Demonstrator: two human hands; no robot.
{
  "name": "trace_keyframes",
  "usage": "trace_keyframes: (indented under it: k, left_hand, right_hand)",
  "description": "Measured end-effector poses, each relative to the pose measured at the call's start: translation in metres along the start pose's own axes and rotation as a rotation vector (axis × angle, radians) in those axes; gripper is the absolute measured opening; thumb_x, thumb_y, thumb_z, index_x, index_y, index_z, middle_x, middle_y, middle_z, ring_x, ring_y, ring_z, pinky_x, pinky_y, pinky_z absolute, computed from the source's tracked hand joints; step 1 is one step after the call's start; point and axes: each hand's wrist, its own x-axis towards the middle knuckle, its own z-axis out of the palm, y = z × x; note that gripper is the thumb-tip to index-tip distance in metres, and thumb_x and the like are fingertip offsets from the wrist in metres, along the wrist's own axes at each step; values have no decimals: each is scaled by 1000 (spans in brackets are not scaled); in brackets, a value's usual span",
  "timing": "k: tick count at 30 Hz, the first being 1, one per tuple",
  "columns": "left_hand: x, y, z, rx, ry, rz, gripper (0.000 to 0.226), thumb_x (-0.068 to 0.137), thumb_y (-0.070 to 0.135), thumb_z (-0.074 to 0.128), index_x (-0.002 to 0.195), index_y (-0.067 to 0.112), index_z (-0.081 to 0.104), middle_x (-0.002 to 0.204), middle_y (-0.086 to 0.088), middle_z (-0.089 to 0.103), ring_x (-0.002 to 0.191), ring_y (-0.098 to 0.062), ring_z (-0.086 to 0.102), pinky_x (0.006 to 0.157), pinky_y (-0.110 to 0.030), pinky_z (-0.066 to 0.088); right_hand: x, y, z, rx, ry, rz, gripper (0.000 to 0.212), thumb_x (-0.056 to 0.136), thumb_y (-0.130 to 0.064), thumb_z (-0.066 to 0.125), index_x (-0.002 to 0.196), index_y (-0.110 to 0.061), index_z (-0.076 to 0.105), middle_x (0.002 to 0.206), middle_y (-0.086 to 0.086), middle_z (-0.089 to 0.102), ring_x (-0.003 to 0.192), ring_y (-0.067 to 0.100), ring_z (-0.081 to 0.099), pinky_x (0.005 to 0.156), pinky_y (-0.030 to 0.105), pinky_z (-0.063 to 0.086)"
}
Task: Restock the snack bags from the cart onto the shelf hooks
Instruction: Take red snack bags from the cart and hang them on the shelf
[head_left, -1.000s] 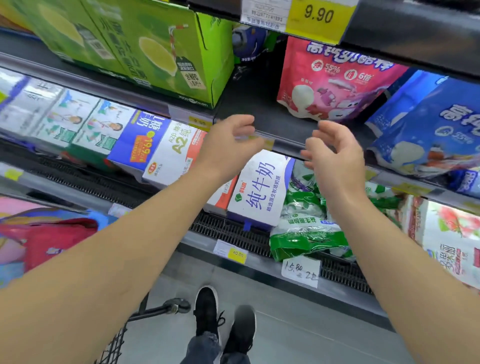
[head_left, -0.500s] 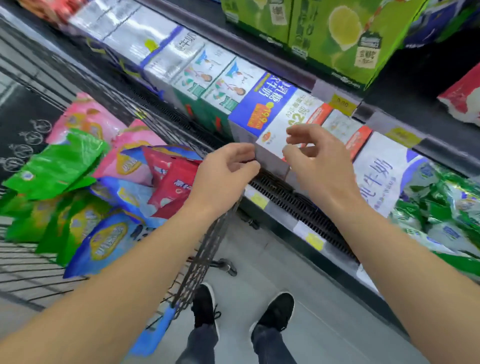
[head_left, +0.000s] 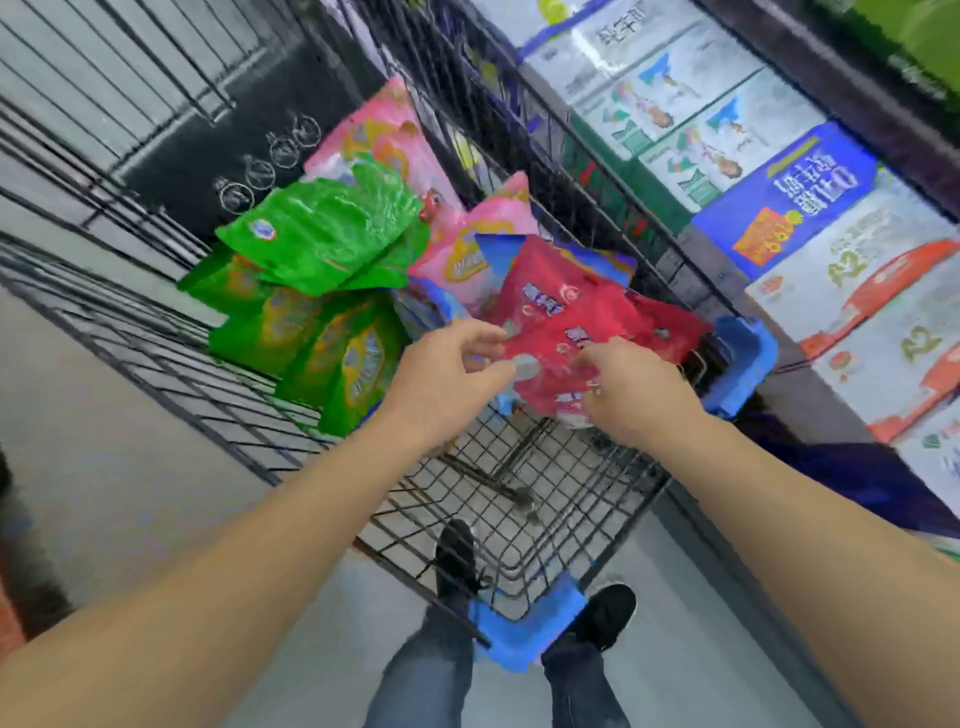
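Head view looks down into a wire cart (head_left: 322, 410). Both hands meet over a red snack bag (head_left: 563, 317) near the cart's right side: the left hand (head_left: 441, 384) pinches its near-left edge, and the right hand (head_left: 631, 395) lies on its near-right part, though motion blur hides whether those fingers are closed on it. Green bags (head_left: 317, 244) and pink bags (head_left: 384, 140) are piled toward the far-left of the basket. Milk cartons (head_left: 779, 208) line the shelf beside the cart's right edge.
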Motion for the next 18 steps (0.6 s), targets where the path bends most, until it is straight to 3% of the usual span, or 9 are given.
trace_keyframes:
  k: [3, 8, 11, 14, 16, 18]
  left_hand:
    - [1, -16, -8, -5, -58, -28, 39, 74, 38, 68, 111, 28, 66, 101, 12, 70, 94, -7, 68, 95, -37, 53]
    - [-5, -12, -26, 8, -130, 9, 46, 73, 34, 74, 117, 25, 65, 109, 9, 69, 94, -7, 67, 93, -34, 53]
    - [-17, 6, -41, -38, -245, 58, 58, 65, 38, 75, 120, 32, 61, 119, 12, 64, 107, -5, 62, 95, -30, 51]
    - [-30, 26, -49, -47, -324, 121, 65, 67, 40, 74, 129, 27, 59, 127, 8, 64, 116, -3, 58, 100, -31, 48]
    - [-40, 43, -52, -51, -336, 169, 48, 82, 28, 72, 128, 18, 62, 125, 3, 66, 113, -4, 59, 101, -32, 47]
    - [-50, 57, -53, -82, -314, 208, 21, 94, 19, 61, 112, 13, 69, 107, 3, 72, 98, -10, 65, 95, -37, 51]
  right_hand:
    - [9, -7, 10, -59, 23, 107, 22, 88, -20, 56, 106, -25, 69, 104, 13, 65, 97, 37, 63, 83, 44, 54]
    - [0, -23, -11, 24, 136, 124, 17, 91, -23, 55, 97, -18, 70, 100, 14, 69, 94, 38, 62, 74, 40, 49]
    - [-33, -42, -42, 119, 223, 81, 17, 92, -20, 56, 95, -16, 72, 94, 9, 71, 94, 33, 62, 69, 33, 41]
    - [-71, -62, -78, 222, 295, 69, 13, 91, -19, 60, 92, -19, 73, 87, 3, 72, 90, 26, 64, 70, 30, 40]
    - [-98, -73, -103, 281, 322, 62, 11, 89, -19, 61, 86, -19, 71, 78, -1, 69, 83, 23, 64, 70, 30, 43]
    - [-123, -79, -127, 327, 326, 51, 13, 89, -18, 59, 80, -17, 69, 72, 0, 68, 73, 20, 62, 64, 29, 41]
